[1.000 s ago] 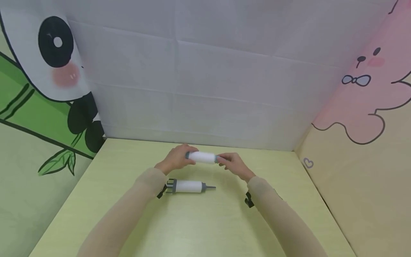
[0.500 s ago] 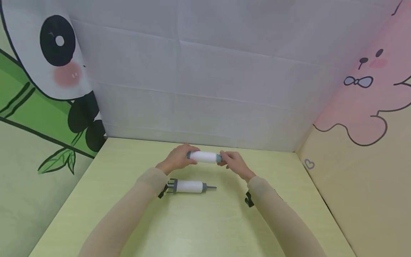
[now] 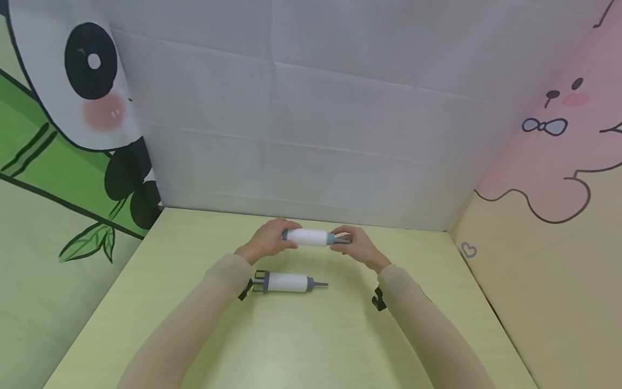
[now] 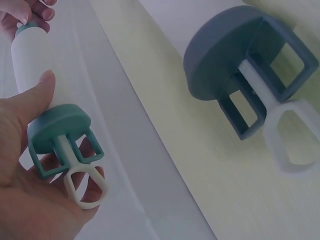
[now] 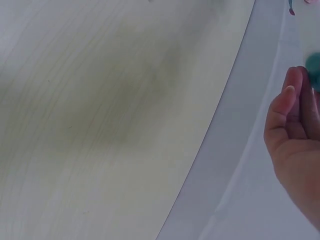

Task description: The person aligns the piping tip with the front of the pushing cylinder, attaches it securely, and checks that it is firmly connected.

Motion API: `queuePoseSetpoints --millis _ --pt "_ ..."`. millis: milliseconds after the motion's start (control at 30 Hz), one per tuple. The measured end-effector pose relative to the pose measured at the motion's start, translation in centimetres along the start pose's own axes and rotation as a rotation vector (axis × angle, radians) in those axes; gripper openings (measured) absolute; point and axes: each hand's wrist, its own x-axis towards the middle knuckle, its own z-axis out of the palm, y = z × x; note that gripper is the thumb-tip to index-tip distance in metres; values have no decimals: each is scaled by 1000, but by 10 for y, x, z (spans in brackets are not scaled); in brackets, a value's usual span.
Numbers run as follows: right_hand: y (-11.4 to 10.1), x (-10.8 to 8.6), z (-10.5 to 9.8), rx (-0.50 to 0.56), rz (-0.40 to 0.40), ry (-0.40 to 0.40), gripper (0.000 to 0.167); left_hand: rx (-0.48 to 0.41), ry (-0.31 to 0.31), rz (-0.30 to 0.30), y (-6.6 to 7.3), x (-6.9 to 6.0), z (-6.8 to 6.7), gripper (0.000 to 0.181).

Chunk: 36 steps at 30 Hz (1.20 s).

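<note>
My left hand (image 3: 269,239) grips the handle end of a plastic syringe (image 3: 308,237) with a white barrel, held above the table. In the left wrist view, its teal flange (image 4: 60,122) has two finger loops and a white plunger ring (image 4: 86,187). My right hand (image 3: 358,247) has thumb and fingertips around the teal collar (image 3: 331,239) at the other end. The thin grey nozzle (image 3: 343,241) shows between them. In the right wrist view, only the curled fingers (image 5: 295,100) beside the teal part are visible.
A second white syringe (image 3: 288,282) with dark grey ends lies on the pale wooden table (image 3: 311,335), nearer the person, its nozzle pointing right. A white sheet (image 3: 311,162) hangs behind the table. Printed walls (image 3: 544,281) stand on both sides.
The right-hand fingers have shifted around the collar, and the nozzle now shows between them. The left hand holds the syringe nearly still. The other syringe stays put.
</note>
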Motion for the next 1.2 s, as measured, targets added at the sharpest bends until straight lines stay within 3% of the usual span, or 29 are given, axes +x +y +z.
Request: queuePoseSetpoints --millis 300,533,867,1067,1200 --pt "-3 -4 -3 9 31 -43 43 -2 13 31 5 -1 -2 51" --pt "-1 -2 1 7 75 8 52 12 21 50 7 -1 -4 50" --pt "-9 -4 6 234 43 5 41 19 7 23 9 -3 -4 49" --pt "-12 -6 5 155 20 -25 49 7 18 34 7 -2 -5 47" --pt "-14 -8 5 73 25 -28 40 3 11 33 8 -4 -6 47"
